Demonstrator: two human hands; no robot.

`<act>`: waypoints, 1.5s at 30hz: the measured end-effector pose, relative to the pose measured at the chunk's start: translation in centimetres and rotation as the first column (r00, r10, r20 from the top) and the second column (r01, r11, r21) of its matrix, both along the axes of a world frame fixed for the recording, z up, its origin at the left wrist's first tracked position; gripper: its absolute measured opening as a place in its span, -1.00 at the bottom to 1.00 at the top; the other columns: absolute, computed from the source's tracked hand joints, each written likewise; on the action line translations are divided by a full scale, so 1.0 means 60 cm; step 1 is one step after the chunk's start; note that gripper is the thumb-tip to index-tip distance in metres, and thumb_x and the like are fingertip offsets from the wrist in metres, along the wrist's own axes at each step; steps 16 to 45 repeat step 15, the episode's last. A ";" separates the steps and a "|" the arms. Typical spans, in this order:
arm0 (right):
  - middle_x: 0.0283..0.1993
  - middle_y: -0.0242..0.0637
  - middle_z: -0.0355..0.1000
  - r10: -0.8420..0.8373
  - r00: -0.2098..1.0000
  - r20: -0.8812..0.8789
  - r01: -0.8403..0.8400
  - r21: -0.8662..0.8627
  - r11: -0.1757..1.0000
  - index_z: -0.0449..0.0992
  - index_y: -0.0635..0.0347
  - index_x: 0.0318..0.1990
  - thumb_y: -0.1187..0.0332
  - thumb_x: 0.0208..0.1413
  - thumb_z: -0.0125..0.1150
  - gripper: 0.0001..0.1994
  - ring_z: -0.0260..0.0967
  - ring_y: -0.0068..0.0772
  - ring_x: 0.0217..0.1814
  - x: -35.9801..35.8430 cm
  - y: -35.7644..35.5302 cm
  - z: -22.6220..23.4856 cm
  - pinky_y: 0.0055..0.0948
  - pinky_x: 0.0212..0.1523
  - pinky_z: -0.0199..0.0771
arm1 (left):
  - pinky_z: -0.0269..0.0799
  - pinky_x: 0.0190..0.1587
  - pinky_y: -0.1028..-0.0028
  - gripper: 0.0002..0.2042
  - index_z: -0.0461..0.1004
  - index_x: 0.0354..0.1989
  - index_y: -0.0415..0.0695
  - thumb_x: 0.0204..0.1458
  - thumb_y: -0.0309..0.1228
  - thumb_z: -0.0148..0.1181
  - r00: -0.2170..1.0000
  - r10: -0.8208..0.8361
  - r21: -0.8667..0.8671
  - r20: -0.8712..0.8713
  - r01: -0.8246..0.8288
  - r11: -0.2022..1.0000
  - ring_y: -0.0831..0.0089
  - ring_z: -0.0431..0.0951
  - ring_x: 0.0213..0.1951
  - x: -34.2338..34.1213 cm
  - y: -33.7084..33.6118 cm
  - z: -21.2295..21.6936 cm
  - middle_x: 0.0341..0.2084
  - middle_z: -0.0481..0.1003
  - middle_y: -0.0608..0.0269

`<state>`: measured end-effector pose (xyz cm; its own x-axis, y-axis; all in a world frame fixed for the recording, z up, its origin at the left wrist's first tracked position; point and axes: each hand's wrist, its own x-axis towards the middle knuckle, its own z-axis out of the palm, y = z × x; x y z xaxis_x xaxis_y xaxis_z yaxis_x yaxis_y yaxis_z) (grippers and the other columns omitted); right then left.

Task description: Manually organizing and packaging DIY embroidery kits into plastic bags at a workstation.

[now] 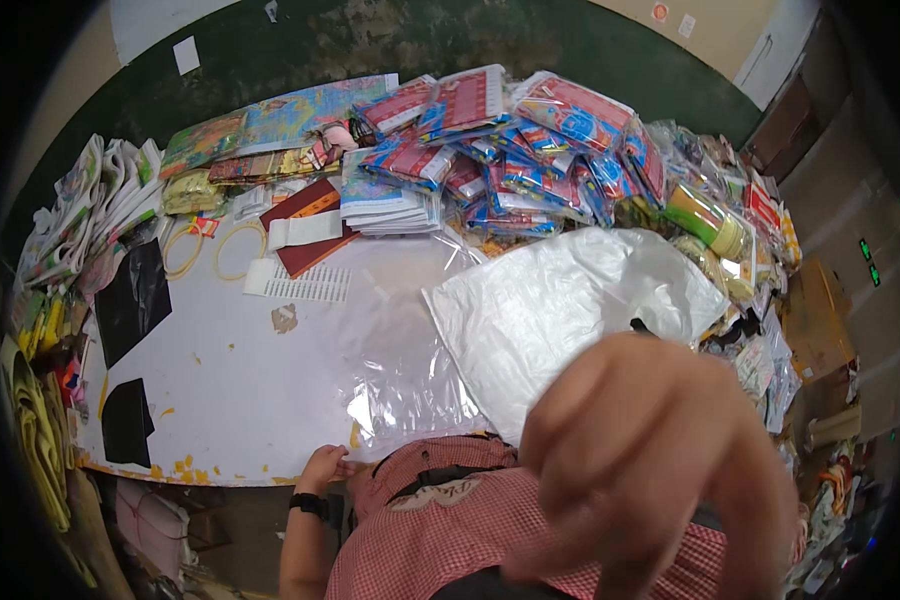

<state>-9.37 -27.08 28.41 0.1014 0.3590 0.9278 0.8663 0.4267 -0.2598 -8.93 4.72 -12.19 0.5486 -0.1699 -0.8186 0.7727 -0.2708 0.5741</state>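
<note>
Right hand (pixel 650 470), blurred and close to the lens, fingers loosely curled, holds nothing visible; left hand (pixel 322 466) rests at the table (pixel 230 380) edge on crinkled clear film (pixel 400 370) (grip unclear), beside a white bag (pixel 560 300), glossy packets (pixel 530 150) beyond

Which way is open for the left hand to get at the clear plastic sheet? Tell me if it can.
Probably yes. The left hand rests at the near edge of the white table, and the clear plastic sheet lies flat just beside it, with nothing between them.
</note>
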 end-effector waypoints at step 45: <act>-0.53 -0.35 0.41 0.195 0.980 0.028 -0.195 -0.010 0.981 0.40 0.19 -0.40 0.48 0.11 -0.09 -0.88 0.32 -0.45 -0.66 -0.002 -0.087 0.037 -0.53 -0.70 0.25 | 0.43 -0.30 0.48 -0.66 0.31 -0.19 -0.31 0.05 -0.23 -0.01 0.991 -0.134 0.017 0.029 0.134 0.991 0.36 0.51 -0.43 0.046 -0.067 0.045 -0.43 0.47 0.05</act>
